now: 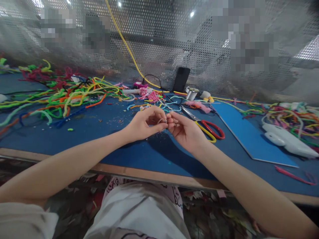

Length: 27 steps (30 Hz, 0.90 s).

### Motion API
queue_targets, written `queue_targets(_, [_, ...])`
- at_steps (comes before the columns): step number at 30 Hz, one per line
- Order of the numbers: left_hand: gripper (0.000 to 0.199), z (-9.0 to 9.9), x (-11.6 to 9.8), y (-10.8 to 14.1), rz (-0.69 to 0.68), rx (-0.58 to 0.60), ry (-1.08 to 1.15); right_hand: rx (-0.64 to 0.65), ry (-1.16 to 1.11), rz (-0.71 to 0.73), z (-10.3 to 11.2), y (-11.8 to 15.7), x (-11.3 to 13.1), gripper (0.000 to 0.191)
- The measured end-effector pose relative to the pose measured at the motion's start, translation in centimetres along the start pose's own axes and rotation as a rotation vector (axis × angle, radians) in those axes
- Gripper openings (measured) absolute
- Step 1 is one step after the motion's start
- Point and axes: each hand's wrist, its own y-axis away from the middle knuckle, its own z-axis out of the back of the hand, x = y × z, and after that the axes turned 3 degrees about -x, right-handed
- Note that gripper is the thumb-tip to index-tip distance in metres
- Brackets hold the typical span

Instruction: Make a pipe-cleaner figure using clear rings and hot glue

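Note:
My left hand (143, 124) and my right hand (185, 131) meet fingertip to fingertip above the blue table. Between them is a small, thin, pale looped piece (163, 121), too small to name and partly covered by my fingers. Thumb and fingers of both hands are pinched on it. Scissors (199, 121) with one red and one yellow handle lie just beyond my right hand. Short pieces of coloured cord (171, 104) are scattered behind my fingers.
Tangled bright cords (82, 96) cover the table's left. A blue board (249, 136) and a white device (289, 139) lie at right, near more cords. A phone (181, 79) leans on the perforated metal screen (159, 49), with a metal tin (191, 94) beside it.

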Motion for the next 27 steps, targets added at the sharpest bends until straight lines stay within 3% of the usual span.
queue_targets(11, [0.032,-0.3,-0.4,0.3,0.041,0.020,0.105,-0.034,-0.036,-0.023,-0.2,-0.2,0.0,0.015])
queue_targets(16, [0.036,-0.7,-0.3,0.2,0.094,-0.034,0.179,-0.064,-0.024,-0.005,-0.1,-0.2,0.1,0.011])
queue_targets(20, [0.037,-0.9,-0.4,-0.1,0.224,-0.122,0.321,-0.088,0.052,0.095,0.0,-0.1,0.0,0.007])
queue_targets(27, [0.029,-0.9,-1.2,-0.2,0.413,-0.073,0.633,-0.067,0.181,0.307,0.0,0.3,-0.1,0.017])
